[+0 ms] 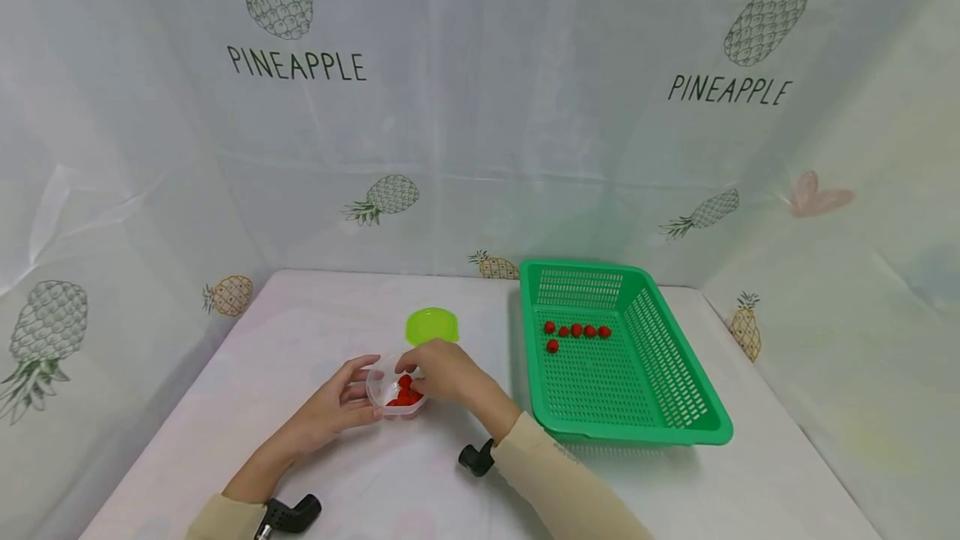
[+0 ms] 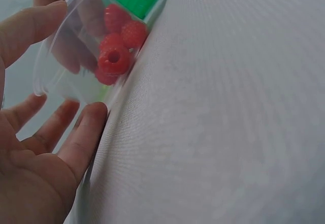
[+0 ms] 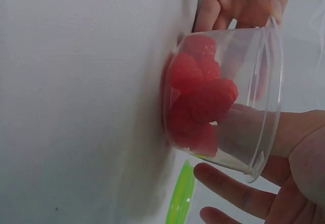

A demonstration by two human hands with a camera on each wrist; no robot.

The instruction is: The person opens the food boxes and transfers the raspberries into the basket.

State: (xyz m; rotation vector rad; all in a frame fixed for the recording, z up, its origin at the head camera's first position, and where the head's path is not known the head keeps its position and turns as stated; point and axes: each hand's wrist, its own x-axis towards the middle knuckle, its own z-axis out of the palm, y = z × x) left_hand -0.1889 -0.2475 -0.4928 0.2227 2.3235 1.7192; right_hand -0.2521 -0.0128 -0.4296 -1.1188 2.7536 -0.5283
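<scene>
A clear plastic tub (image 1: 382, 390) with several red raspberries (image 1: 403, 397) in it stands on the table. My left hand (image 1: 333, 407) holds the tub from the left, its thumb by the near side and fingers along the far side. My right hand (image 1: 442, 369) reaches over the tub's right rim. In the right wrist view, the raspberries (image 3: 190, 104) are piled at the bottom, and part of my right hand (image 3: 304, 158) shows through the clear wall close to the top one. Its other fingers are spread apart beside the tub, and I see no berry pinched between them.
A lime-green lid (image 1: 431, 325) lies just behind the tub. On the right stands a large green plastic basket (image 1: 630, 432), with several raspberries (image 1: 577, 330) in a row and one below the row. A pineapple-printed curtain (image 1: 480, 107) surrounds the table (image 1: 420, 490).
</scene>
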